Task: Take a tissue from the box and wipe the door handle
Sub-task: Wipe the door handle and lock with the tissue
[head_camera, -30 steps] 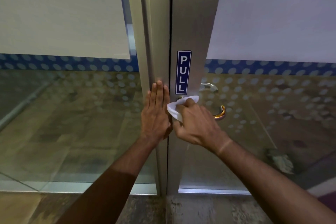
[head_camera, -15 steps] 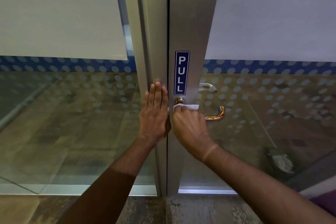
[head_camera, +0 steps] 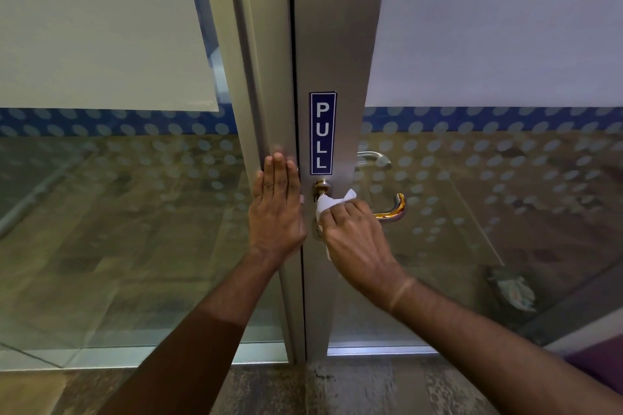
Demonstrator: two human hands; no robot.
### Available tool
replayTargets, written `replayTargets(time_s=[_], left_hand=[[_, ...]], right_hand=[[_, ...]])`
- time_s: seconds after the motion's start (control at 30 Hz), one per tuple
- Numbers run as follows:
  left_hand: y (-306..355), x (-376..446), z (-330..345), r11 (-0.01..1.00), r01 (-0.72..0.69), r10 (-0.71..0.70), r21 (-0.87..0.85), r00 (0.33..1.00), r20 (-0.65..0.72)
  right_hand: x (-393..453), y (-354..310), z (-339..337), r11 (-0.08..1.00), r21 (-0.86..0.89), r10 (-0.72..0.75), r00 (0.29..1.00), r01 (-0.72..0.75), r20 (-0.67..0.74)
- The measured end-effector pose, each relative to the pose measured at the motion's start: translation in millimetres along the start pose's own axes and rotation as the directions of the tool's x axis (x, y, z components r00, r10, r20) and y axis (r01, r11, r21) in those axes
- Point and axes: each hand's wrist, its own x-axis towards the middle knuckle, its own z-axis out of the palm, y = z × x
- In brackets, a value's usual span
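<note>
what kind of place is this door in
Probably an office or other commercial building, not a home: an aluminium-framed glass door with a printed PULL sign, frosted film and a blue dotted band across the glass panels.

metal door frame (head_camera: 337, 44) carries a blue pull sticker (head_camera: 323, 133) and the lever handle (head_camera: 392, 210); left hand (head_camera: 277, 209) lies flat on it.

We note a blue PULL sign (head_camera: 323, 133) upright on the metal door frame (head_camera: 340, 44). Glass panels (head_camera: 118, 229) on either side carry a blue dotted band (head_camera: 101, 123) beneath frosted film (head_camera: 101, 27). Worn flooring (head_camera: 337, 391) lies below.
</note>
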Motion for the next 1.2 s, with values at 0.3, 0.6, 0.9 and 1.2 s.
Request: replayTargets(time_s=[0.3, 0.6, 0.9, 1.2], left_hand=[[-0.9, 0.0, 0.7, 1.0, -0.007, 0.007, -0.003, 1.0, -0.028], [0.7, 1.0, 0.8, 1.0, -0.019, 0.019, -0.001, 0.998, -0.062], [-2.4, -0.3, 2.0, 1.0, -0.023, 0.023, 0.006, 0.998, -0.062], [-8.2, 0.4, 7.6, 0.998, -0.058, 0.059, 0.013, 0.993, -0.102]], right_hand=[[-15.0, 25.0, 5.6, 0.994, 0.074, -0.079, 0.994, 0.084, -0.072], [-25.1, 48.0, 13.7, 0.979, 0.159, -0.095, 0.977, 0.127, -0.193], [-38.1, 74.2, 21.6, 0.958, 0.245, -0.073, 0.954, 0.148, -0.29], [-45.8, 104.4, 39.5, 0.942, 0.262, -0.133, 0.949, 0.211, -0.285]])
